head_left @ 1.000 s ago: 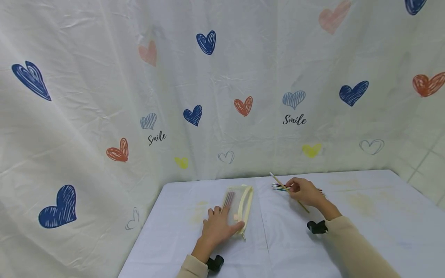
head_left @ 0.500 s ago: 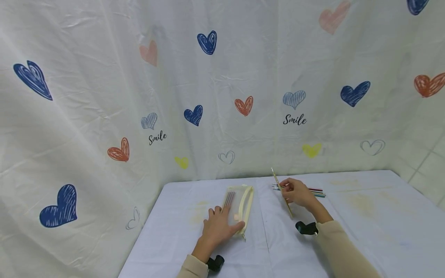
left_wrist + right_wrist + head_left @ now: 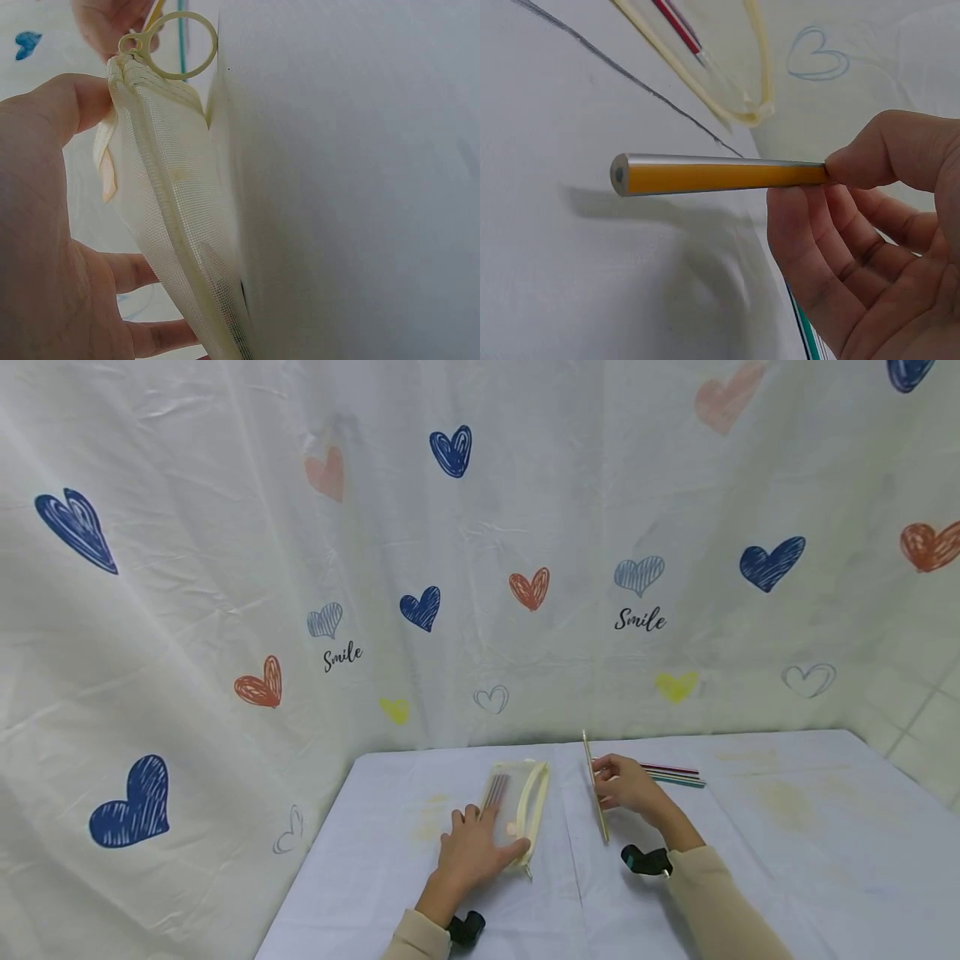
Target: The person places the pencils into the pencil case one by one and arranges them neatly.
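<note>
One mesh pouch [image 3: 517,797] is lying leftmost on the counter [image 3: 540,920], left hand [image 3: 471,850] resting on its near part, fingers spreading, thumb touching its right edge. To the pouch's right, apart from it, the yellow pencil [image 3: 724,174] is hovering off the counter, its long axis running near to far, far end leaning slightly left. Right hand [image 3: 628,785], the nearer one, is pinching it between thumb and fingers. Farther right, partly hidden, loose pencils [image 3: 673,775] are lying crosswise.
</note>
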Tool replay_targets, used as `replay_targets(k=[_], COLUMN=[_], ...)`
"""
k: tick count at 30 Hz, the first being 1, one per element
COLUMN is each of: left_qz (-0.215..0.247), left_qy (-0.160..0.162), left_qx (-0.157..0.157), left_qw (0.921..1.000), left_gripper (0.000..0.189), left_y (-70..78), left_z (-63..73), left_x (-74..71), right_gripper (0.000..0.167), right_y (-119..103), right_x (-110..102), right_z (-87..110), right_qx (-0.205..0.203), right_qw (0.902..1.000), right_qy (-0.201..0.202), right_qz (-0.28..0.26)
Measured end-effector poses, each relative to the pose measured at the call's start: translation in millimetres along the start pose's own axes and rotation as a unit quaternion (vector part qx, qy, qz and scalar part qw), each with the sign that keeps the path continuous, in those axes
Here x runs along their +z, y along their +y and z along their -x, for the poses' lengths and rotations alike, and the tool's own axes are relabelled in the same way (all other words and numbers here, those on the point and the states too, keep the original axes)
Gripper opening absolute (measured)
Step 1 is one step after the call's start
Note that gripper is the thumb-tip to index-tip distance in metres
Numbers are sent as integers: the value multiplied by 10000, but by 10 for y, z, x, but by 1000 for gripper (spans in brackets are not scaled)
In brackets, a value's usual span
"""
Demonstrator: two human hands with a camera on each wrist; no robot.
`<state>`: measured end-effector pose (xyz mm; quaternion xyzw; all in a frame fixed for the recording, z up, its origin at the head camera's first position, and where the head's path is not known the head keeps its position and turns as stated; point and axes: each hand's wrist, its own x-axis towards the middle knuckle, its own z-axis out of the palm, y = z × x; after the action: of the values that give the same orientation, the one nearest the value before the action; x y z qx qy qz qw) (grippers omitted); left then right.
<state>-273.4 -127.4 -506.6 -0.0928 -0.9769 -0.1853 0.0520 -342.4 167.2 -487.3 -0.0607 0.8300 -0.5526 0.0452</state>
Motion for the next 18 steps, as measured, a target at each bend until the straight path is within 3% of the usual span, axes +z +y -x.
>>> replay_targets(k=[18], left_qz=[-66], left_qy=[18], left_qx=[-32], left_qw=[10000], left_gripper=[88], left_y=[-21], left_z=[-19], left_x=[43], right_gripper=[45], right_y=[24], right_x=[271], right_z=[37], right_qx=[143], right_qw=[9982], right_qy=[-561], right_qz=[-167])
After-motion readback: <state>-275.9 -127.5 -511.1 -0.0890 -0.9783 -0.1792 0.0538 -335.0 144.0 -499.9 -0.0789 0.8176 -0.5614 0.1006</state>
